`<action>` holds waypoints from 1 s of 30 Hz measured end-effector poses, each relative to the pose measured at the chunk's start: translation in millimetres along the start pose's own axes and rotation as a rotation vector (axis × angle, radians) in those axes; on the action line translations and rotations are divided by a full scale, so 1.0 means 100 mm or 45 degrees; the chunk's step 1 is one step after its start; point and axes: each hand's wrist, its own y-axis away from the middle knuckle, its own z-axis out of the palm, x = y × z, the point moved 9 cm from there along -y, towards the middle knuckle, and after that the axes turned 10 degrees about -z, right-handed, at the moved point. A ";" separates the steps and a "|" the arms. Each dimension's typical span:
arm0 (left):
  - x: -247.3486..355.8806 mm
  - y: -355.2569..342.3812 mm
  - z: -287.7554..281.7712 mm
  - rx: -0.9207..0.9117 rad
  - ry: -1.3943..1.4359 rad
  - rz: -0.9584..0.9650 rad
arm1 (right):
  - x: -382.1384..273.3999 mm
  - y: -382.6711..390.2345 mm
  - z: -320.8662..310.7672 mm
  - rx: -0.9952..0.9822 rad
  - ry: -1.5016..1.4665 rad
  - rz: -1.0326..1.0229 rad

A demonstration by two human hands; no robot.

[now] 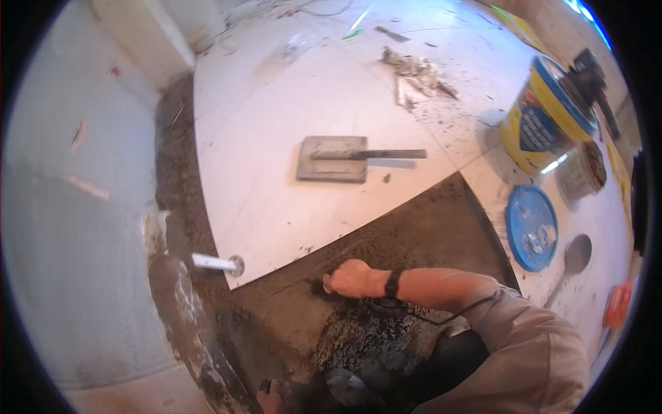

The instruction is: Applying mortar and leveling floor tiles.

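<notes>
My right hand (350, 278), with a dark watch on its wrist, is closed low over the brown mortar bed (420, 228), near the white tile's edge. A dark shape shows at its fingers, but what they hold is hidden. At the bottom edge, my left hand (272, 399) is partly in view over the mortar, its fingers too dark to read. Between my arms lies a heap of grey, crumbly mortar (358, 345), with a shiny metal piece (347, 386) below it. A float with a dark handle (332, 159) rests on the large white tile (269, 200).
At right stand a yellow and blue bucket (548, 114) with a dark tool on top, and a clear tub (583, 172). Nearby lie a blue lid (532, 228) and a large spoon (576, 255). A crumpled rag (417, 72) lies farther back. A pale wall (76, 228) rises left.
</notes>
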 end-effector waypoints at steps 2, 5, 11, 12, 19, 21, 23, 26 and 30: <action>0.32 0.17 0.30 -0.183 -0.353 0.382 | 0.31 0.13 -0.10 0.020 0.257 0.021; 0.23 0.06 0.36 -0.202 -0.454 0.284 | 0.84 0.78 -0.22 0.017 0.171 0.206; 0.13 -0.21 0.40 -0.227 -0.178 0.109 | 0.63 2.02 -0.03 -0.141 -0.175 0.329; 0.20 -0.19 0.50 -0.248 -0.224 0.133 | 0.57 2.14 -0.10 0.073 -0.305 0.388; 1.15 0.40 1.12 -0.232 -0.305 0.285 | 0.15 2.07 0.61 1.095 -2.263 1.102; 1.32 0.62 1.26 -0.244 -0.357 0.392 | -0.30 1.48 0.85 1.012 -3.039 1.065; 1.37 0.78 1.30 -0.260 -0.337 0.451 | -0.47 0.94 0.88 1.233 -3.300 1.037; 1.28 0.79 1.07 -0.232 -0.313 0.523 | -0.35 0.32 0.70 1.523 -3.331 0.707; 0.83 0.21 0.21 -0.138 -0.156 0.399 | 0.02 0.19 0.70 1.730 -3.271 0.894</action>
